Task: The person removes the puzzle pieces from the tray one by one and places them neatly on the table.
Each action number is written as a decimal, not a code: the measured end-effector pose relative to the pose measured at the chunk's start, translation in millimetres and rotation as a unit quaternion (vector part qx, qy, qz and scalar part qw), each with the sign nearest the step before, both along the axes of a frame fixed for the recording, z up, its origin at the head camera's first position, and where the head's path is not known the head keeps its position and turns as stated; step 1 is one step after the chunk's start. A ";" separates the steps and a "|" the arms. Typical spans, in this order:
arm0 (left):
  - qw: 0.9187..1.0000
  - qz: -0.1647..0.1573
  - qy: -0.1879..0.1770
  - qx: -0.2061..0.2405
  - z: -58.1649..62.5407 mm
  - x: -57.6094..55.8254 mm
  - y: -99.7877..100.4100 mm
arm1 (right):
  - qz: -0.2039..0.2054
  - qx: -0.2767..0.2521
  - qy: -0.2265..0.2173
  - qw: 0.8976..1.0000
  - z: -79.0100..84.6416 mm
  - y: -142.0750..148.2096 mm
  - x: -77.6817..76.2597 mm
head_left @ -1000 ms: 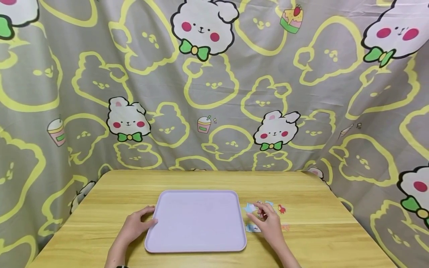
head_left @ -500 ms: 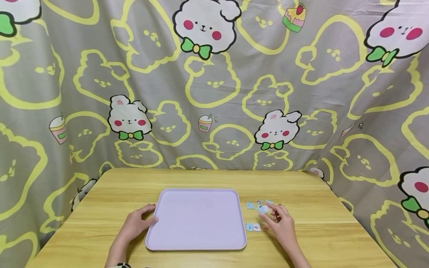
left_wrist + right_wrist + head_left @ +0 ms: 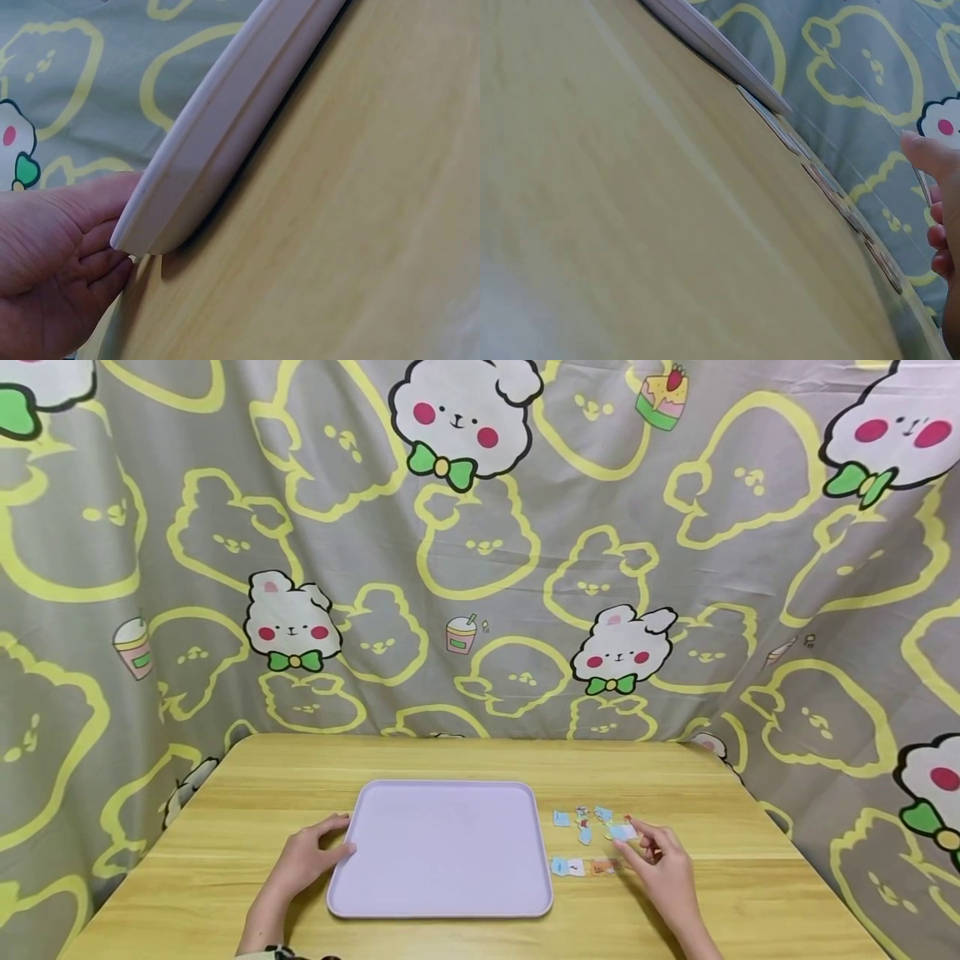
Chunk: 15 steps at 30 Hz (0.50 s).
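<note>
A lilac tray (image 3: 440, 852) lies flat on the table. My left hand (image 3: 306, 857) holds its left edge, with the thumb on the rim and the other fingers curled at the outer side; in the left wrist view that hand (image 3: 52, 262) meets the tray's side wall (image 3: 217, 142). To the tray's right, my right hand (image 3: 666, 864) pinches a thin blue-and-white puzzle piece (image 3: 622, 832) between thumb and fingers. Its thin edge shows by the thumb in the right wrist view. Several small puzzle pieces lie around there, among them a blue one (image 3: 561, 819) and an orange one (image 3: 602, 867).
The wooden table (image 3: 450, 762) reaches back to a grey curtain (image 3: 420, 568) printed with rabbits and yellow outlines, which also hangs at both sides. A blue-and-white pair of pieces (image 3: 567, 867) lies close to the tray's right edge.
My right hand has moved to the right with the blue-and-white puzzle piece, uncovering more of the pieces on the table. The left hand keeps its place at the tray.
</note>
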State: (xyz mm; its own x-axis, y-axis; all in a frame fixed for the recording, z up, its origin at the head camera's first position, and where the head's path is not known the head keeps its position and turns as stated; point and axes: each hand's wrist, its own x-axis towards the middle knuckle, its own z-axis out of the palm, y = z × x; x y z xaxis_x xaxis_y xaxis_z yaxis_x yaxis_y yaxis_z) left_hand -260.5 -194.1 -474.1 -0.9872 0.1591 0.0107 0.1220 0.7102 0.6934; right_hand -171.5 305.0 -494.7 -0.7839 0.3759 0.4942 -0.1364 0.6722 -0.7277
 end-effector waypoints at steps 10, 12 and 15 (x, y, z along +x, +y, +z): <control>1.000 0.000 0.002 0.002 -1.1 0.4 0.7 | -0.033 0.011 -0.025 0.999 -1.8 22.3 8.7; 1.000 0.000 0.003 0.002 -1.0 0.5 0.7 | -0.034 0.011 -0.026 0.999 -1.9 26.4 10.2; 1.000 0.001 0.003 0.002 -0.8 0.5 0.7 | -0.042 0.017 -0.030 0.999 -2.5 32.7 12.0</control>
